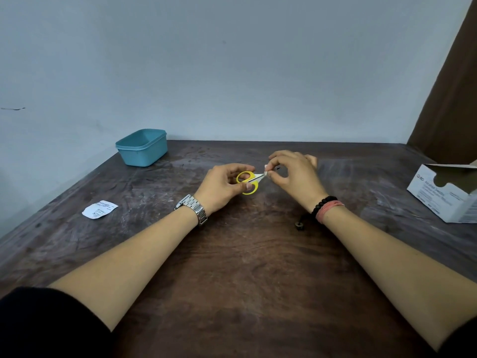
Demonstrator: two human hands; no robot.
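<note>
My left hand (224,187) grips the yellow handles of a small pair of scissors (248,181) a little above the middle of the dark wooden table (245,267). The blades point right toward my right hand (294,174). That hand pinches a small white piece (266,173), a swab or wipe, against the blade tips between thumb and fingers. How much of the piece there is stays hidden by the fingers.
A teal plastic tub (142,147) stands at the table's back left by the wall. A torn white wrapper (99,209) lies at the left. An opened white cardboard box (447,193) sits at the right edge. A small dark bead (299,225) hangs under my right wrist.
</note>
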